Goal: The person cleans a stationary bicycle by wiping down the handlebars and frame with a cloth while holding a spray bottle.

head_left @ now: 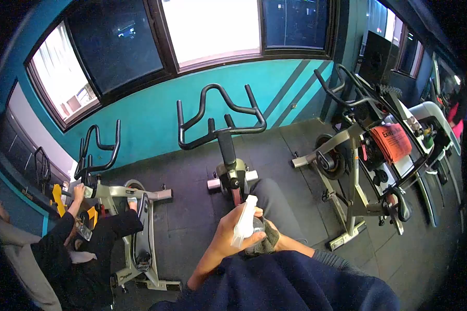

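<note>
Near the bottom middle, my left hand (227, 231) is wrapped round a spray bottle (246, 217) with a white nozzle. Close beside it on the right, my right hand (275, 233) holds a dark grey cloth (265, 243) against the bottle; part of its fingers is hidden behind the cloth. Just in front of my hands stands an exercise bike (232, 168), its black handlebar (222, 136) rising toward the teal wall.
At the left, another person (62, 259) crouches by a second bike (145, 233), with a hand on its frame. A third bike (347, 176) stands at the right, near an orange cloth (392, 141) and other machines. Windows (213, 28) line the teal wall (161, 114).
</note>
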Motion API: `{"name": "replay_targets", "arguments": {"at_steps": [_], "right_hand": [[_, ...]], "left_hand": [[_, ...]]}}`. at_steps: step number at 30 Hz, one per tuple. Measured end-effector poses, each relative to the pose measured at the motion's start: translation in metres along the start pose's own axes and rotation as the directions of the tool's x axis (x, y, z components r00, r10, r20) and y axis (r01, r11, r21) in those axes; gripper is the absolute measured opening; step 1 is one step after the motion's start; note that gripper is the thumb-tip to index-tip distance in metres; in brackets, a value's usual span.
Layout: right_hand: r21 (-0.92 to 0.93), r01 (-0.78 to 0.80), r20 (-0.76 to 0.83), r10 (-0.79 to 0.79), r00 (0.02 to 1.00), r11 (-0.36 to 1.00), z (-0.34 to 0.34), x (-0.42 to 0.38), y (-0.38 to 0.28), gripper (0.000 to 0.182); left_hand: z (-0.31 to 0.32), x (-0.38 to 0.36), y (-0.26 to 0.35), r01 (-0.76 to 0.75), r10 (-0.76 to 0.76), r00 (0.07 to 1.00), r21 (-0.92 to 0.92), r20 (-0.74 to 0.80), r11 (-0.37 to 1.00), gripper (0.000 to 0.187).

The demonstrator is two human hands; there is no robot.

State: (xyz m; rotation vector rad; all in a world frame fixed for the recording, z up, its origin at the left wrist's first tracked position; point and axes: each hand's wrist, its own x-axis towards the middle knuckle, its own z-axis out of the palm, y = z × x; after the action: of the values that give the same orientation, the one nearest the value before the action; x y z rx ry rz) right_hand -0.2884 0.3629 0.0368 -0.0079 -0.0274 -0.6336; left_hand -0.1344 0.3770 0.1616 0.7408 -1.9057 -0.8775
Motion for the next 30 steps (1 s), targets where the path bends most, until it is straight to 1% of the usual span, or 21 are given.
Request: {"name": "replay_targets", "arguments": {"at_steps": [1,2,3,5,6,7,9,10,11,12,13,14,15,17,18,22,25,26,27,29,30], "right_hand": [[0.027,-0.031,-0.01,0.031,0.999,0.999,0.004,0.001,0.001,0.041],[-0.05,-0.049,-0.078,0.045,0.996,0.998,0.008,0.0,0.001,0.042],[-0.05,-0.058,-0.079,0.054,0.995,0.997,0.013,0.0,0.002,0.042],[-0.199,-0.082,-0.165,0.049,0.985,0.977,0.022,0.001,0.002,0.044],[-0.203,-0.086,-0.167,0.052,0.985,0.975,0.017,0.001,0.0,0.044],[-0.268,-0.063,-0.308,-0.024,0.951,0.961,0.006,0.002,-0.004,0.045],[-0.399,-0.043,-0.543,-0.198,0.816,0.916,-0.012,0.005,-0.014,0.048],[-0.386,-0.041,-0.538,-0.189,0.822,0.922,-0.014,0.001,-0.021,0.047],[-0.354,0.014,-0.524,-0.211,0.825,0.935,-0.016,-0.004,-0.027,0.057],[-0.258,-0.024,-0.348,-0.07,0.935,0.966,-0.019,-0.009,-0.036,0.063],[-0.17,-0.085,-0.142,0.061,0.988,0.982,-0.024,-0.014,-0.047,0.07],[-0.056,-0.056,-0.112,0.05,0.992,0.997,-0.03,-0.017,-0.055,0.078],[-0.109,-0.037,-0.081,0.028,0.996,0.993,-0.026,-0.021,-0.063,0.075],[-0.037,0.083,-0.143,-0.088,0.986,0.996,-0.02,-0.031,-0.069,0.07],[-0.032,0.089,-0.125,-0.093,0.988,0.995,-0.018,-0.034,-0.072,0.067],[-0.032,0.124,-0.14,-0.127,0.982,0.992,-0.024,-0.043,-0.078,0.063],[-0.107,0.079,-0.109,-0.09,0.99,0.991,-0.032,-0.045,-0.072,0.065],[-0.181,0.173,-0.235,-0.213,0.948,0.968,-0.033,-0.046,-0.067,0.066],[-0.179,0.172,-0.234,-0.212,0.949,0.969,-0.036,-0.046,-0.066,0.066],[-0.114,0.111,-0.236,-0.135,0.962,0.987,-0.042,-0.045,-0.066,0.067],[-0.116,0.144,-0.232,-0.168,0.958,0.983,-0.039,-0.043,-0.063,0.069]], "left_hand": [[0.0,-0.001,-0.002,0.01,-0.01,1.0,-0.009,-0.012,1.0,0.057],[0.0,-0.002,-0.002,0.0,0.002,1.0,0.077,-0.025,0.997,0.054],[0.0,-0.004,-0.01,0.004,-0.002,0.999,0.08,-0.033,0.997,0.054],[0.003,-0.007,-0.031,0.064,-0.098,0.972,-0.162,-0.212,0.985,0.051],[0.004,-0.008,-0.027,0.147,-0.261,0.928,-0.382,-0.265,0.912,0.048],[0.004,-0.01,-0.037,0.152,-0.322,0.891,-0.456,-0.321,0.877,0.046],[0.001,-0.014,-0.055,0.185,-0.392,0.849,-0.496,-0.354,0.849,0.046],[0.0,-0.015,-0.059,0.176,-0.385,0.829,-0.464,-0.406,0.868,0.043],[-0.002,-0.016,-0.067,0.171,-0.38,0.828,-0.461,-0.411,0.871,0.043],[-0.004,-0.018,-0.076,0.199,-0.406,0.814,-0.457,-0.415,0.867,0.042],[-0.007,-0.018,-0.078,0.227,-0.431,0.799,-0.454,-0.419,0.862,0.04],[-0.01,-0.017,-0.078,0.253,-0.453,0.783,-0.446,-0.427,0.858,0.038],[-0.012,-0.018,-0.082,0.251,-0.451,0.782,-0.446,-0.429,0.859,0.038],[-0.015,-0.02,-0.098,0.344,-0.432,0.792,-0.268,-0.432,0.9,0.037],[-0.014,-0.019,-0.106,0.328,-0.378,0.798,-0.187,-0.47,0.926,0.035],[-0.013,-0.021,-0.118,0.37,-0.395,0.806,-0.145,-0.442,0.918,0.036],[-0.01,-0.022,-0.123,0.398,-0.451,0.796,-0.214,-0.402,0.892,0.038],[-0.009,-0.024,-0.132,0.419,-0.462,0.795,-0.196,-0.394,0.887,0.038],[-0.01,-0.022,-0.131,0.439,-0.472,0.792,-0.177,-0.387,0.881,0.039],[-0.008,-0.019,-0.126,0.442,-0.475,0.795,-0.177,-0.377,0.879,0.039],[-0.008,-0.016,-0.119,0.444,-0.478,0.798,-0.18,-0.366,0.878,0.038]]}}
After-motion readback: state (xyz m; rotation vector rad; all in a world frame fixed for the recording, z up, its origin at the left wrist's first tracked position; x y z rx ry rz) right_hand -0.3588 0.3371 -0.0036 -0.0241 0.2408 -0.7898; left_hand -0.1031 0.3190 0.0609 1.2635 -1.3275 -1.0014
